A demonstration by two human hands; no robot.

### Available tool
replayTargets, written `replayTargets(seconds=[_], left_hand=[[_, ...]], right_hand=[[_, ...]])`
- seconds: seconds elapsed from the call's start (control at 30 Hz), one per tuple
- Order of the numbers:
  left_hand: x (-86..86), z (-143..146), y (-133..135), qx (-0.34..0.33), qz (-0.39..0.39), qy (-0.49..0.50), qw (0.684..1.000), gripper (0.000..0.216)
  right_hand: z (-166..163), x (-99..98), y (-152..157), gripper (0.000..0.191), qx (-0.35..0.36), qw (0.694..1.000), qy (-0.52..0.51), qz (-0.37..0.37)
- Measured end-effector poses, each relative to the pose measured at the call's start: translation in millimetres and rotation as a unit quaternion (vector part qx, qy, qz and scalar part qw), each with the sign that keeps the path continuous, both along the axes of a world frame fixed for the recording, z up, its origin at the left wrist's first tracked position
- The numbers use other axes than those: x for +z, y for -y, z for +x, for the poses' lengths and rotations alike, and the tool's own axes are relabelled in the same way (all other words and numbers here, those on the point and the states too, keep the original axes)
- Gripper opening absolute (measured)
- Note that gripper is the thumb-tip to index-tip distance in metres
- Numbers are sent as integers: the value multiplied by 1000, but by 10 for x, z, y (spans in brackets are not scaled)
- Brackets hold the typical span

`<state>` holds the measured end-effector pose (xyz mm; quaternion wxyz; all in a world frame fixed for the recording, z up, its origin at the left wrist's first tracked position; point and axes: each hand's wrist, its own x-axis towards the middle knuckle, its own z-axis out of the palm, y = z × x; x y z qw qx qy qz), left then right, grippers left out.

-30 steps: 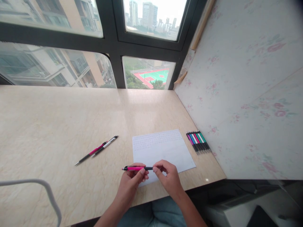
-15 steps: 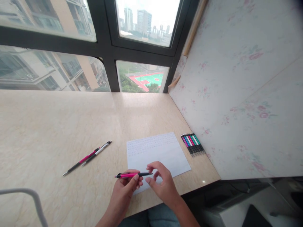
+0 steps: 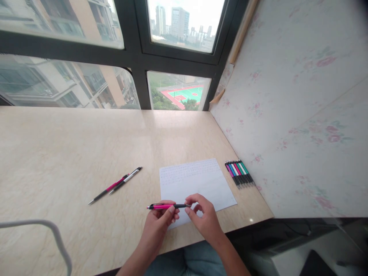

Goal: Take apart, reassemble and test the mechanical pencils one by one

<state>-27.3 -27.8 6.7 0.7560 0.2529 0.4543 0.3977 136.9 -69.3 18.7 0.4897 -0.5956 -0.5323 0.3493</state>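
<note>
My left hand (image 3: 161, 219) is closed around a pink and black pen (image 3: 165, 206), held nearly level above the paper's lower left part. The pen's dark tip end points right. At that tip, my right hand (image 3: 203, 214) pinches with thumb and fingertips, closed on the metal tip. Beneath both hands lies a sheet of paper (image 3: 198, 180) with lines of handwriting along its upper part; my hands hide its lower edge.
Left of the paper, a pink and black pen (image 3: 109, 188) and a white and black pen (image 3: 126, 180) lie side by side. Several coloured pens (image 3: 239, 173) form a row by the papered wall (image 3: 287, 115). A grey curved tube (image 3: 57, 237) stands at lower left.
My right hand's fingers have closed from a loose, spread shape onto the pen's tip. My left hand still holds the pen. The whole view has shifted slightly.
</note>
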Motion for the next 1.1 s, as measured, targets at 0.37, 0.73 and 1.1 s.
replayTargets(seconds=[0.37, 0.73, 1.1], left_hand=[[10, -16, -3, -2, 3, 7, 1000, 35], [30, 0, -11, 6, -7, -8, 1000, 37], [104, 51, 3, 24, -23, -1, 999, 40]], right_hand=[[18, -2, -19, 9, -10, 1000, 23, -12], [16, 30, -34, 20, 1, 999, 19, 26], [-15, 41, -39, 25, -4, 999, 7, 32]])
